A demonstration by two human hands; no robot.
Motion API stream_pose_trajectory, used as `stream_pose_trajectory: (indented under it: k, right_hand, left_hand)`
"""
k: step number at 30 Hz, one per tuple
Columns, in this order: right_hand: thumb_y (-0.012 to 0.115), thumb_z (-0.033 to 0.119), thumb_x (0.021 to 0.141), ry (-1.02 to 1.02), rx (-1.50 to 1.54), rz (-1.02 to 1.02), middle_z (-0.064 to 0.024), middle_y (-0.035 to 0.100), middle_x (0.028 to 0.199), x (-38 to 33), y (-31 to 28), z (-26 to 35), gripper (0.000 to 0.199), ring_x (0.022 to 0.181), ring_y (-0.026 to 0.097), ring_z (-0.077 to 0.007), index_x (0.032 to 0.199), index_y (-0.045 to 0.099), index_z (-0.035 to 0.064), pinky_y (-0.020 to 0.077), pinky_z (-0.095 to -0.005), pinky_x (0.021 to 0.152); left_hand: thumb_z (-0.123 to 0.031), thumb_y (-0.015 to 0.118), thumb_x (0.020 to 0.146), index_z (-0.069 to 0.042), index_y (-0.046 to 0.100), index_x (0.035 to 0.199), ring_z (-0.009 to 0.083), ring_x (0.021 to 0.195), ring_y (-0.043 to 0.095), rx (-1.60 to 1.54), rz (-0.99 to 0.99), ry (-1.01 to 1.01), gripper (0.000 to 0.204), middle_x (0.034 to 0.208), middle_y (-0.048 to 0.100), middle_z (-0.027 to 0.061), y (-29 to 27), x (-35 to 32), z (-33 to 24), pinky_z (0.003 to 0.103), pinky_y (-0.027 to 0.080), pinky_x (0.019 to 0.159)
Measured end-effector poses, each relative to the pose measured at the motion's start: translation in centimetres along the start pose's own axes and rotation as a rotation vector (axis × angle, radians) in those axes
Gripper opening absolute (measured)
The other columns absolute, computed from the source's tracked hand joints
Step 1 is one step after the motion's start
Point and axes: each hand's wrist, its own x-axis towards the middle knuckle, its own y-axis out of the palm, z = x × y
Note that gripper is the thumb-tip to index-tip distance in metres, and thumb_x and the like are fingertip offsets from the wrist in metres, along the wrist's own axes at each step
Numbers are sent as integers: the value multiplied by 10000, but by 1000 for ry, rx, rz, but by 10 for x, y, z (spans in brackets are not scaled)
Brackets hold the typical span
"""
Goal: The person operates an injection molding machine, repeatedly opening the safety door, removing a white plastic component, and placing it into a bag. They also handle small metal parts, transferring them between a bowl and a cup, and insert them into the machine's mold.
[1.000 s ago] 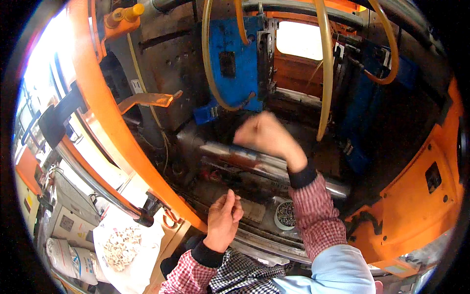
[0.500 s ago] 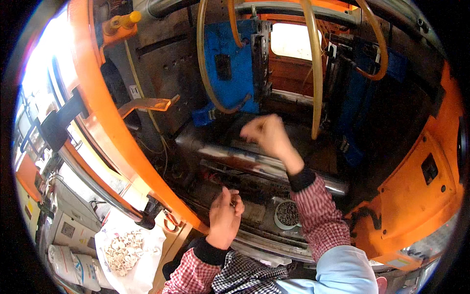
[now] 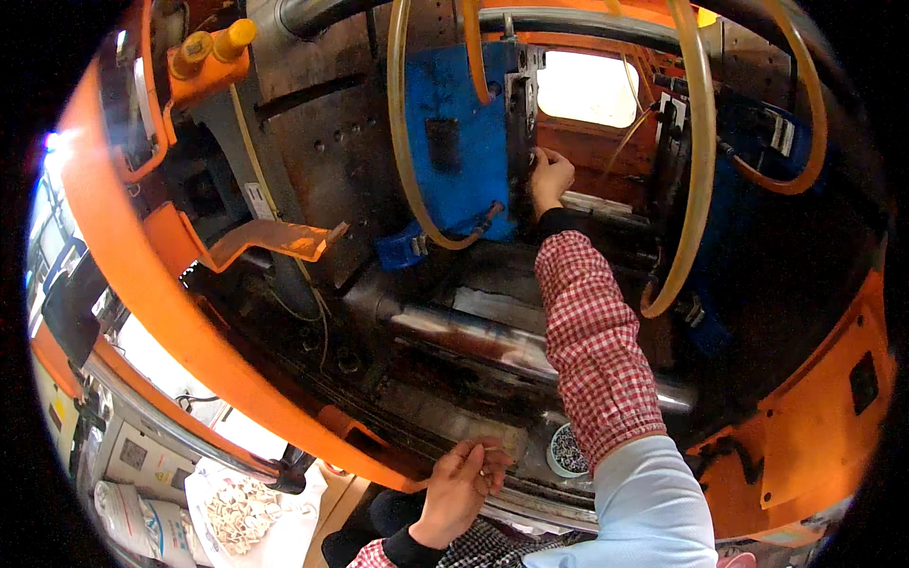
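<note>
My right hand (image 3: 551,178) reaches far into the machine, its bent fingertips against the dark inner face of a mold half (image 3: 523,128) on a blue block (image 3: 456,142). Whatever those fingers may pinch is hidden. Lower down, my left hand (image 3: 456,494) hovers over the machine's near ledge with thumb and fingers curled together; anything in them is too small to make out. A white bowl (image 3: 553,461) full of small metal pieces stands on the ledge, partly behind my right sleeve.
Hoses (image 3: 699,170) loop down beside the mold. A shiny steel bar (image 3: 473,333) crosses below my right arm. An orange bracket (image 3: 275,239) juts in at left, above the orange door frame (image 3: 218,350). Outside, a white bag (image 3: 305,502) holds many small pale parts.
My right hand has gone forward and up from above the steel bar to the mold face. My left hand stays low with its fingers curled. The view has shifted.
</note>
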Motion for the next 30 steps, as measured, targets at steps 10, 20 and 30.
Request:
stream_pose_trajectory:
  k: [10,20,30]
  right_hand:
    - [689,174,762,-111,-177,-33,-233,640,811,12,6,-7,194,785,614,-379,816,694,-12,462,-432,726]
    - [588,49,710,-284,-409,175,-270,502,1162,-12,4,-8,330,1107,462,-386,1032,652,14,389,-428,925]
    - [588,110,782,-409,-186,616,-185,658,778,-87,-99,91,146,788,643,-329,811,701,23,498,-390,730]
  left_hand:
    - [-206,436,968,-28,491,1106,121,690,507,60,-10,-28,231,872,604,86,2,2,-1,225,438,623]
    - [-237,428,977,16,565,985,81,561,438,365,-152,61,288,698,527,34,0,-12,-7,213,327,483]
    - [-264,465,959,-15,517,928,102,529,418,96,-125,208,256,659,490,25,15,-8,-17,213,324,483]
